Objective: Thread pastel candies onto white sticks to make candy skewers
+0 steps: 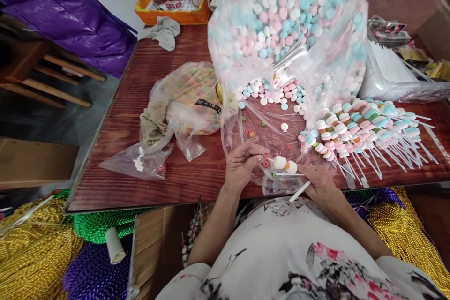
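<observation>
Beaded stick (280,162), carrying rounded white pieces with an orange one between them, lies across the space between the two hands, over the near edge of the bench (119,131). Its right end meets the fingers of the right hand (318,180), which are curled and pressed together, pinching it just beside the last white piece. A thin white stick (288,174) reaches out of the same hand, just below the beads and nearly level, and a thicker white stick (300,191) slants down from it towards the printed shirt (274,253).

The left hand (241,166) is near the stick's left end. Its thumb and forefinger bend towards each other, their tips close together, with small red rings (266,163) right beside them; whether they pinch a ring or the stick's tip I cannot tell.

Beyond the hands, the open mouth of a large clear plastic bag (332,49) spreads over the bench, with pink, blue and white discs (284,106) spilling from it. To the right of the bag's mouth lies a pile of filled sticks (369,126), their bare white ends pointing towards the near edge.
</observation>
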Demonstrator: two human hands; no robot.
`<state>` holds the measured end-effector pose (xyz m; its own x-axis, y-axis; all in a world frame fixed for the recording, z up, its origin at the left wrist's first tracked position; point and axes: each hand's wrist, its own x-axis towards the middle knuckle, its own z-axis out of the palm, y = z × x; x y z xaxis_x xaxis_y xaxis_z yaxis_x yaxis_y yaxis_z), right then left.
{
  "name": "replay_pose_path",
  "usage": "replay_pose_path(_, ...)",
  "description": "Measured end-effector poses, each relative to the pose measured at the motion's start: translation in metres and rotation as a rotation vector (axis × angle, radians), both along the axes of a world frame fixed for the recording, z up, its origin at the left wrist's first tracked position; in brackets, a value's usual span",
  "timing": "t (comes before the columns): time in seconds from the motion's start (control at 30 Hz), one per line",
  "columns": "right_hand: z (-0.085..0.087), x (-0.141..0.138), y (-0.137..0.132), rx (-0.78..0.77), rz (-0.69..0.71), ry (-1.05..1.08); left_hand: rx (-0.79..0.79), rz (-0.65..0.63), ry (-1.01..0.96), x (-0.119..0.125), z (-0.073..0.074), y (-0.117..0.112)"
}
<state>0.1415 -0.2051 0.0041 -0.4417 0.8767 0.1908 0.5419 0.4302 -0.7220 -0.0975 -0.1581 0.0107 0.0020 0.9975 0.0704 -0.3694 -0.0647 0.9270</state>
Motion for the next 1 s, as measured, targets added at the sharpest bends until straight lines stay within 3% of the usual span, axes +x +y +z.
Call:
replay_pose_path(0.3, -0.001, -0.019, -0.016, -0.024, -0.049, 0.160, 0.125, 0.175, 0.236, 0.007, 0.002, -0.017)
replay_pose_path(0.6, -0.021, -0.037, -0.027, -0.120, -0.018, 0.308, -0.077, 0.013, -0.138, 0.015, 0.011, -0.021)
replay_pose_path(0.8, -0.008, -0.039, -0.028, -0.153, -0.156, 0.404, -0.136, -0.042, -0.214, 0.004, 0.005, -0.022)
replay_pose_path(1.0, -0.001, -0.037, -0.028, -0.160, -0.086, 0.328, -0.161, -0.073, -0.275, 0.003, 0.006, -0.024)
